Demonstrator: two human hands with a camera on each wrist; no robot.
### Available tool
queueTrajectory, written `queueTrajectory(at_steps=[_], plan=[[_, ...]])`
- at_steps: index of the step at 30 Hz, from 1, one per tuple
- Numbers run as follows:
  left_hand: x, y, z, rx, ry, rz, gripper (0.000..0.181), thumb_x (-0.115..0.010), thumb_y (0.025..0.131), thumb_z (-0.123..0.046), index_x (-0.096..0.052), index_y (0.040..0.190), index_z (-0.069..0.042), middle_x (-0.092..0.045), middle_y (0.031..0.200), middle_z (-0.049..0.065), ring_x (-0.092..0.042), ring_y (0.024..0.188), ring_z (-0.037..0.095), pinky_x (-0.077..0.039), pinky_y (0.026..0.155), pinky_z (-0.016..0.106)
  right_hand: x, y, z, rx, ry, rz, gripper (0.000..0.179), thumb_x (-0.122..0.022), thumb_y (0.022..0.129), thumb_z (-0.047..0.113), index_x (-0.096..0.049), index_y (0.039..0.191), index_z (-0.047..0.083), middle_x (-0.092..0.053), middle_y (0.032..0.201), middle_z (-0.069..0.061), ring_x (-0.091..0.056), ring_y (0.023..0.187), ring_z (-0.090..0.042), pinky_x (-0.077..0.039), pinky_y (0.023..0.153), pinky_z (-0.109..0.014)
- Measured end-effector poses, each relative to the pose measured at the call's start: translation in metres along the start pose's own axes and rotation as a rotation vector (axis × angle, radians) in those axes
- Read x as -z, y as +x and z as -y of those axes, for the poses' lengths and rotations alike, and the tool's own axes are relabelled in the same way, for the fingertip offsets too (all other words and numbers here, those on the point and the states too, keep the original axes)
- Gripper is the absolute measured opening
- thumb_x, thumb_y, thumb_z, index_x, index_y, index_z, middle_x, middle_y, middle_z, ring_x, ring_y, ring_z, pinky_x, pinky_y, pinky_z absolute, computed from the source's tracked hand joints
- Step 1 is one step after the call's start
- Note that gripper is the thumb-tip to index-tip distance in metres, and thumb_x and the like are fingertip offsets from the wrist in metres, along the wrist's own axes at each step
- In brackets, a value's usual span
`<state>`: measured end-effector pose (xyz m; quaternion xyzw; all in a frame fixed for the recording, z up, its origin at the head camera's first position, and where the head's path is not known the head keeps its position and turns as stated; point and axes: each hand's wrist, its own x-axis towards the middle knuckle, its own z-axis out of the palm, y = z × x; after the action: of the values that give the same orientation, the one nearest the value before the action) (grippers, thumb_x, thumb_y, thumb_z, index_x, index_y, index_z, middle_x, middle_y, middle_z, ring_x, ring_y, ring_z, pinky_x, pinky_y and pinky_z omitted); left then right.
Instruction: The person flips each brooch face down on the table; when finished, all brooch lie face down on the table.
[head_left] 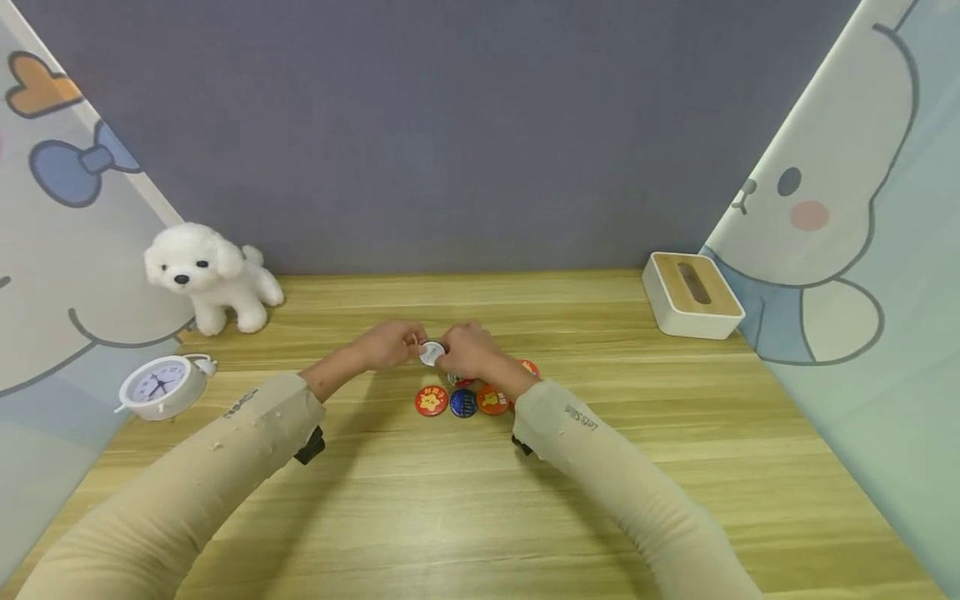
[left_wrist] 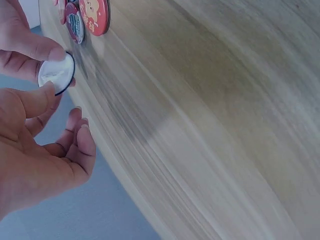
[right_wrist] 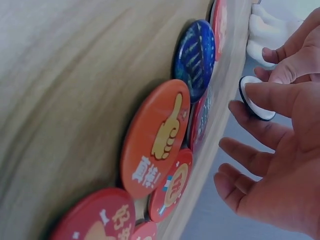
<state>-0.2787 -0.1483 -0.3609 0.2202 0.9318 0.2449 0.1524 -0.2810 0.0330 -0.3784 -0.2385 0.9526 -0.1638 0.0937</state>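
Between both hands is a round badge (head_left: 431,353) with a white face and a dark rim, raised off the table. My left hand (head_left: 390,343) pinches its edge between thumb and finger; the other fingers curl loosely in the left wrist view. From the opposite side my right hand (head_left: 468,350) pinches it too, thumb on the white face. Below the hands lie a red star badge (head_left: 431,401), a dark blue badge (head_left: 462,403) and an orange-red badge (right_wrist: 156,137) with a pointing hand. More red badges (right_wrist: 172,187) sit behind these, partly hidden by the right forearm in the head view.
A white plush dog (head_left: 217,279) stands at the back left, with a white alarm clock (head_left: 161,387) in front of it. At the back right is a white tissue box (head_left: 693,296) with a wooden lid. A grey panel (head_left: 465,142) borders the wooden table (head_left: 420,517).
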Motion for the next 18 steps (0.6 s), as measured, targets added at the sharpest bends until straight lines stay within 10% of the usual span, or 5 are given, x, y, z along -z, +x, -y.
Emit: queueTrajectory(at_steps=[7, 18], plan=[[0.003, 0.003, 0.001, -0.085, 0.182, -0.033, 0.012, -0.06, 0.099, -0.011, -0.066, 0.105, -0.003, -0.069, 0.103, 0.019, -0.063, 0.096, 0.031, -0.053, 0.081, 0.043, 0.005, -0.001, 0.0, -0.003, 0.072, -0.058, 0.011, -0.066, 0.089, 0.02, -0.073, 0.096, 0.016, -0.071, 0.103, -0.001, -0.054, 0.111, -0.03, -0.041, 0.098, -0.046], [0.007, 0.004, -0.01, -0.103, 0.293, 0.02, 0.016, -0.063, 0.098, -0.015, -0.068, 0.104, -0.002, -0.07, 0.105, 0.015, -0.056, 0.103, 0.032, -0.042, 0.097, 0.051, 0.005, -0.001, -0.001, 0.058, 0.054, -0.054, 0.014, -0.063, 0.092, 0.017, -0.074, 0.099, 0.015, -0.072, 0.109, -0.002, -0.054, 0.11, -0.029, -0.041, 0.097, -0.046]])
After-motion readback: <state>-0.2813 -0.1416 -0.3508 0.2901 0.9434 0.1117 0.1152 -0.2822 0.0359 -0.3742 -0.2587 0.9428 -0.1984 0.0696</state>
